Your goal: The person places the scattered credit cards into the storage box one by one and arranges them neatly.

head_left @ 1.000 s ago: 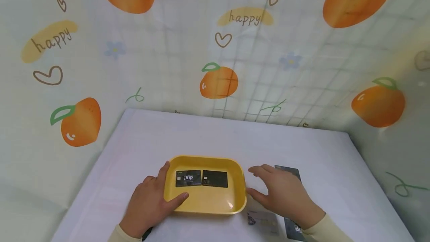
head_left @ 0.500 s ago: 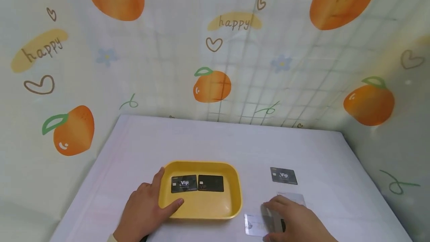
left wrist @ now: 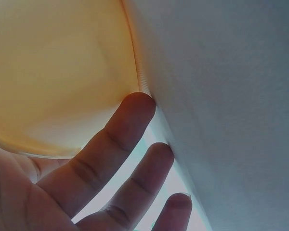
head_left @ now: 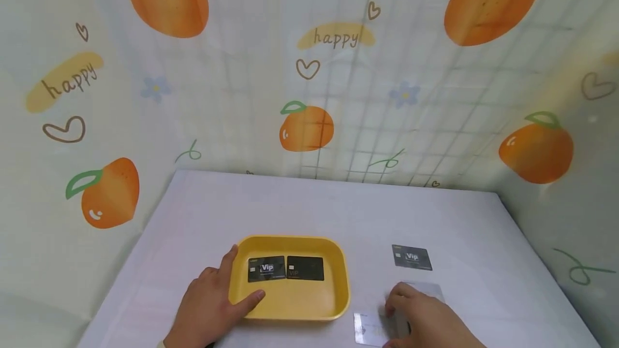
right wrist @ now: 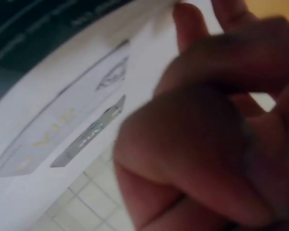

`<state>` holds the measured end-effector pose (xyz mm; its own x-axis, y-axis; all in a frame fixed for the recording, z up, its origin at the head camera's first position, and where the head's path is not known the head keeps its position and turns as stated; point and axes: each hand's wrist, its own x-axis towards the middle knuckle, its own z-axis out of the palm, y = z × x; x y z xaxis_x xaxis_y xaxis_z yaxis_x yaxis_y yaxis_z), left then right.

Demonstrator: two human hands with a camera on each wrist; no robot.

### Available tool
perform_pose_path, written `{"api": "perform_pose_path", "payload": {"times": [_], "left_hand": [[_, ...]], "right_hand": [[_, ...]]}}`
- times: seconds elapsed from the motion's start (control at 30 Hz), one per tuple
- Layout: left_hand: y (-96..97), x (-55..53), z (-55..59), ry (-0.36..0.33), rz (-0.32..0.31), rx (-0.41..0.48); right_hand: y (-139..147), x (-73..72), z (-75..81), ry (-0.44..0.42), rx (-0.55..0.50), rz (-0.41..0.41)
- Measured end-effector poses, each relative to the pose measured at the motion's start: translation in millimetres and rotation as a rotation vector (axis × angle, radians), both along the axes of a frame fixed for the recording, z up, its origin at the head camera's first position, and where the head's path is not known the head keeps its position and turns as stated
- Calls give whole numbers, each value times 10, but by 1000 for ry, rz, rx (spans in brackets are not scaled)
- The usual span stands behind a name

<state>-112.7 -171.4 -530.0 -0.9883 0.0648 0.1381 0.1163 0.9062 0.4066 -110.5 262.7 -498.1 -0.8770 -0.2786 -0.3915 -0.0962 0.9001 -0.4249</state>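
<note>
My left hand (head_left: 205,297) grips the left side of a yellow tray (head_left: 290,317), thumb over the rim and fingers along the outer wall. In the left wrist view, fingertips (left wrist: 138,103) lie by the tray wall (left wrist: 62,57). Two black VIP cards, one (head_left: 267,269) beside the other (head_left: 305,268), lie in the tray. My right hand (head_left: 425,316), fingers bent, is at a pale shiny card (head_left: 367,330) on the table; the fingers hide part of it, and whether they pinch it is unclear. Another light card (head_left: 430,289) lies partly behind this hand.
A black Vip card (head_left: 411,258) lies farther back on the right of the white table (head_left: 329,203). A dark card (right wrist: 33,38) appears close up in the right wrist view. A fruit-print curtain (head_left: 232,95) hangs behind the table.
The right hand moved from beside the tray's right rim down to the pale card at the front right, and its fingers have bent. The left hand stays on the tray.
</note>
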Motion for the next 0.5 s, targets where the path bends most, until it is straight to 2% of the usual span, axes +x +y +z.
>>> {"api": "perform_pose_path", "payload": {"times": [0.1, 0.33, 0.5], "left_hand": [[-9, 7, -5, 8, 3, -5], [5, 11, -6, 4, -5, -2], [24, 4, 0, 11, 1, -2]], "right_hand": [[-25, -5, 7, -17, 15, -14], [-100, 10, 4, -94, 44, -102], [-63, 1, -10, -127, -16, -80]]}}
